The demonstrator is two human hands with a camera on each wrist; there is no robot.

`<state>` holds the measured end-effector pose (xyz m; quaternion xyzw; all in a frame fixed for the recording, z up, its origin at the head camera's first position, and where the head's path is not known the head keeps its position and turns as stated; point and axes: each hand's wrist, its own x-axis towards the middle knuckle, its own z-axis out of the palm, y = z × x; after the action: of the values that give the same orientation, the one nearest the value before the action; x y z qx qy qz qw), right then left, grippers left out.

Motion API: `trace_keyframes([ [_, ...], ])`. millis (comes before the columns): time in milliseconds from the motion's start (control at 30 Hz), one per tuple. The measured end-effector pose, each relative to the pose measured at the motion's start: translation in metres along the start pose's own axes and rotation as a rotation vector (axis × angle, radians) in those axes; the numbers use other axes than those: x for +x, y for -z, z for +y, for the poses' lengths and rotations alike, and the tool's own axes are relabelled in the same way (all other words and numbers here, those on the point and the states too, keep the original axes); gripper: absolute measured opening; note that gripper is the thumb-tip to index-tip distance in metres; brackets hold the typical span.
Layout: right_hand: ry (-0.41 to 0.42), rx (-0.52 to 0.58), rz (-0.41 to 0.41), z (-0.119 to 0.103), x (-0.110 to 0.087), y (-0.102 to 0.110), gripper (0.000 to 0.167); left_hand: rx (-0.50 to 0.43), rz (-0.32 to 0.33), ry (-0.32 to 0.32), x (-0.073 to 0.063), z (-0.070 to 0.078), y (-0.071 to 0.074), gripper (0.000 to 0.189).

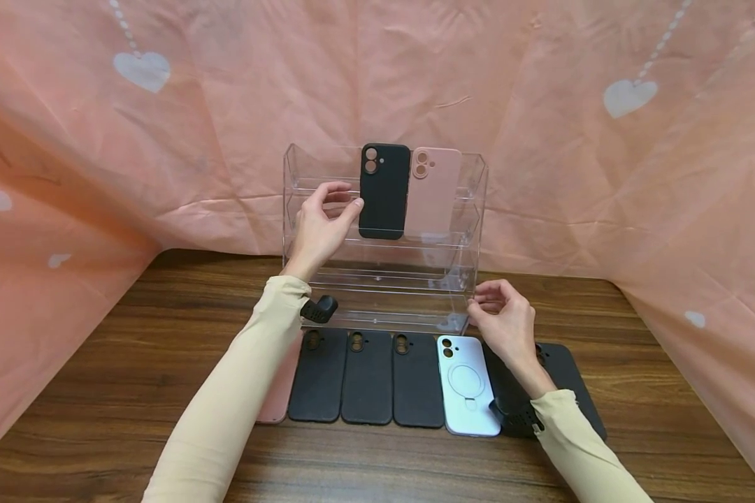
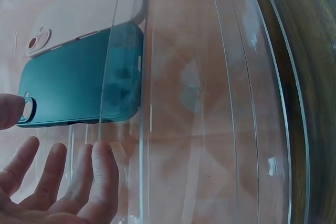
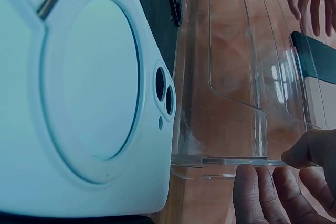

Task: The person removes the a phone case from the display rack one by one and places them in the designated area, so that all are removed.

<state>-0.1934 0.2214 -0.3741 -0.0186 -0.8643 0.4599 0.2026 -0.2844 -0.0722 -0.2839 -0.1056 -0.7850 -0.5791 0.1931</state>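
A black phone case (image 1: 384, 192) stands upright in the top tier of a clear acrylic display stand (image 1: 377, 281), beside a pink phone case (image 1: 435, 188). My left hand (image 1: 322, 227) is at the black case's left side, thumb tip right at its edge and the fingers loosely bent with nothing between them. In the left wrist view those fingers (image 2: 102, 177) lie apart from the case. Low on the right, my right hand (image 1: 506, 318) pinches the stand's side edge; the right wrist view has the thumb (image 3: 302, 150) on one face and the fingers on the other.
In front of the stand lies a row of phone cases: a pink one (image 1: 279, 391) partly behind the left sleeve, several black ones (image 1: 368, 381), and a light blue one (image 1: 468, 391) with a ring. More black cases (image 1: 572, 384) lie under the right wrist. Pink curtains (image 1: 541, 140) enclose the wooden table (image 1: 119, 377).
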Motion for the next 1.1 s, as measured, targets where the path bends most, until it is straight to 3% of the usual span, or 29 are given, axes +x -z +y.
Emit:
trace_keyframes([
  [600, 0.005, -0.006, 0.008, 0.0, 0.001, -0.001, 0.019, -0.055, -0.018, 0.062, 0.007, -0.007, -0.016, 0.035],
  [1100, 0.012, -0.015, 0.014, 0.001, 0.0, 0.0, 0.019, -0.006, 0.012, 0.054, 0.007, -0.005, -0.021, 0.03],
])
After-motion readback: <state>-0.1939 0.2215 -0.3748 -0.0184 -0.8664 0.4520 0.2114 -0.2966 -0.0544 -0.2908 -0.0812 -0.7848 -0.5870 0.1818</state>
